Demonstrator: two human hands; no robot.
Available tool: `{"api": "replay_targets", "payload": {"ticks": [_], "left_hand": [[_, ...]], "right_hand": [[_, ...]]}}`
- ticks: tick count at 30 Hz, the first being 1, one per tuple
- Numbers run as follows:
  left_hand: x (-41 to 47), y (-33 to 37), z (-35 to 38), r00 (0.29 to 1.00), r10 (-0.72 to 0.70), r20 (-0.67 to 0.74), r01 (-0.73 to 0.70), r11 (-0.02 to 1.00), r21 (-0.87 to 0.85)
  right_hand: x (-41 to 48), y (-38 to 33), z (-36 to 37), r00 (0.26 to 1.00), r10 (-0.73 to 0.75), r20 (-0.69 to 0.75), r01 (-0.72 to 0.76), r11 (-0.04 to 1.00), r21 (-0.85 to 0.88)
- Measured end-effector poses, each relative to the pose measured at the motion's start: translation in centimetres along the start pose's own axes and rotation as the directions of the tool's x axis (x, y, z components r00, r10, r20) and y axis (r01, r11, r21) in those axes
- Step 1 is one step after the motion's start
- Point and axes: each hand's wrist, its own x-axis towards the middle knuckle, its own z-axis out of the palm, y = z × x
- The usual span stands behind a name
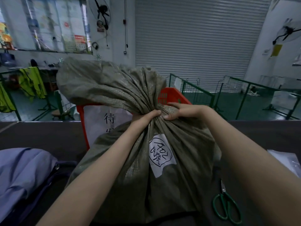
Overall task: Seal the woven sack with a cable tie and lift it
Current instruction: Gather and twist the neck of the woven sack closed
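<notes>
A full grey-green woven sack [141, 176] stands on the dark table in front of me, with a white handwritten label [160, 154] on its near side. Its mouth is bunched into a tight neck, and the loose top fabric [104, 85] flares up and to the left. My left hand [146, 116] is wrapped around the neck from the left. My right hand [180, 111] pinches the neck from the right, thumb pressed against the gathered folds. No cable tie shows in the frame.
Green-handled scissors [227, 204] lie on the table [48, 137] to the right of the sack. A blue garment [24, 173] lies at the near left. Behind the sack stands a red plastic crate [172, 95] with a white paper sign. Green metal railings [244, 95] fence the floor beyond.
</notes>
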Motion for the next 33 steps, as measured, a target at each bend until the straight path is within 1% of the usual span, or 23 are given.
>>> {"api": "replay_targets", "payload": {"ticks": [1, 2, 3, 4, 6, 8, 9, 10, 12, 13, 14, 15, 16, 17, 18, 20, 21, 23, 26, 28, 30, 32, 33], "left_hand": [[-0.5, 0.7, 0.3, 0.999, 0.036, -0.040, -0.036, 0.999, -0.016], [-0.8, 1.2, 0.5, 0.997, 0.063, -0.048, -0.063, 0.998, 0.002], [-0.9, 1.6, 0.6, 0.995, 0.080, -0.056, -0.079, 0.997, 0.022], [-0.8, 1.8, 0.5, 0.995, 0.086, -0.049, -0.084, 0.995, 0.052], [-0.8, 2.2, 0.3, 0.997, 0.078, 0.015, -0.079, 0.993, 0.091], [-1.0, 2.8, 0.4, 0.997, 0.051, 0.061, -0.059, 0.987, 0.149], [-1.0, 3.0, 0.5, 0.998, 0.041, 0.048, -0.048, 0.987, 0.154], [-1.0, 2.9, 0.5, 0.999, 0.028, 0.027, -0.031, 0.990, 0.134], [-1.3, 2.8, 0.2, 0.999, -0.025, 0.034, 0.024, 0.998, 0.050], [-1.4, 2.8, -0.1, 0.997, -0.044, 0.061, 0.043, 0.999, 0.012], [-1.5, 2.9, -0.4, 0.995, -0.053, 0.084, 0.055, 0.998, -0.021], [-1.5, 3.0, -0.8, 0.996, -0.047, 0.081, 0.051, 0.998, -0.046], [-1.3, 3.1, -1.2, 0.998, -0.036, 0.049, 0.039, 0.997, -0.059], [-1.4, 3.5, -1.5, 1.000, -0.021, 0.018, 0.022, 0.998, -0.065], [-1.2, 3.8, -1.8, 1.000, -0.012, -0.014, 0.011, 0.998, -0.069], [-1.1, 4.7, -1.9, 0.999, 0.002, -0.032, -0.004, 0.998, -0.061], [-1.1, 5.2, -1.9, 1.000, -0.004, -0.026, 0.003, 0.999, -0.037], [-0.8, 6.2, -1.6, 1.000, -0.028, 0.006, 0.028, 0.998, 0.051], [-0.8, 7.8, -1.3, 0.997, -0.051, 0.063, 0.038, 0.981, 0.190], [-1.1, 9.1, -0.7, 0.998, -0.047, 0.044, 0.031, 0.952, 0.306], [-1.1, 9.8, 0.0, 1.000, -0.018, 0.020, 0.008, 0.906, 0.424], [-1.0, 10.1, 0.8, 1.000, -0.013, 0.028, -0.003, 0.859, 0.512], [-1.0, 10.1, 1.0, 0.999, -0.024, 0.033, 0.002, 0.839, 0.545]], "right_hand": [[-0.1, 0.4, 0.6, 0.999, 0.009, 0.041, -0.011, 0.999, 0.043], [-0.1, 0.7, 1.3, 0.998, 0.016, 0.068, -0.022, 0.996, 0.087], [-0.1, 0.7, 1.9, 0.998, 0.020, 0.066, -0.026, 0.995, 0.099], [0.1, 0.6, 2.4, 0.999, 0.022, 0.042, -0.025, 0.997, 0.072], [0.3, 0.6, 2.7, 1.000, 0.027, -0.002, -0.027, 0.998, -0.052], [0.4, 0.5, 2.6, 0.999, 0.053, -0.007, -0.053, 0.987, -0.152], [0.3, 0.5, 2.5, 0.998, 0.056, 0.004, -0.055, 0.985, -0.164], [0.1, 0.5, 2.4, 0.999, 0.039, 0.031, -0.035, 0.989, -0.143], [-0.2, 0.8, 1.7, 0.995, -0.056, 0.078, 0.054, 0.998, 0.028], [-0.4, 1.1, 1.2, 0.994, -0.101, 0.051, 0.095, 0.989, 0.110], [-0.4, 1.6, 0.7, 0.994, -0.111, -0.008, 0.111, 0.984, 0.141], [-0.2, 2.5, 0.1, 0.993, -0.079, -0.083, 0.088, 0.990, 0.109], [0.2, 3.5, -0.2, 0.988, -0.016, -0.150, 0.020, 0.999, 0.027], [0.4, 4.4, -0.5, 0.984, 0.042, -0.174, -0.051, 0.998, -0.046], [0.6, 5.0, -0.5, 0.986, 0.069, -0.149, -0.082, 0.993, -0.082], [0.8, 5.7, -0.2, 0.994, 0.084, -0.067, -0.089, 0.994, -0.070], [0.9, 5.8, 0.1, 0.994, 0.100, -0.038, -0.101, 0.994, -0.038], [0.8, 6.0, 0.9, 0.990, 0.135, 0.039, -0.138, 0.987, 0.081], [1.3, 6.6, 2.4, 0.988, 0.122, 0.096, -0.143, 0.957, 0.254], [1.0, 6.4, 2.7, 0.988, 0.110, 0.104, -0.136, 0.950, 0.281], [0.7, 6.3, 2.7, 0.983, 0.103, 0.154, -0.150, 0.931, 0.332], [1.5, 7.3, 2.9, 0.981, 0.134, 0.137, -0.176, 0.913, 0.368], [2.2, 8.0, 3.3, 0.977, 0.152, 0.151, -0.199, 0.905, 0.377]]}}
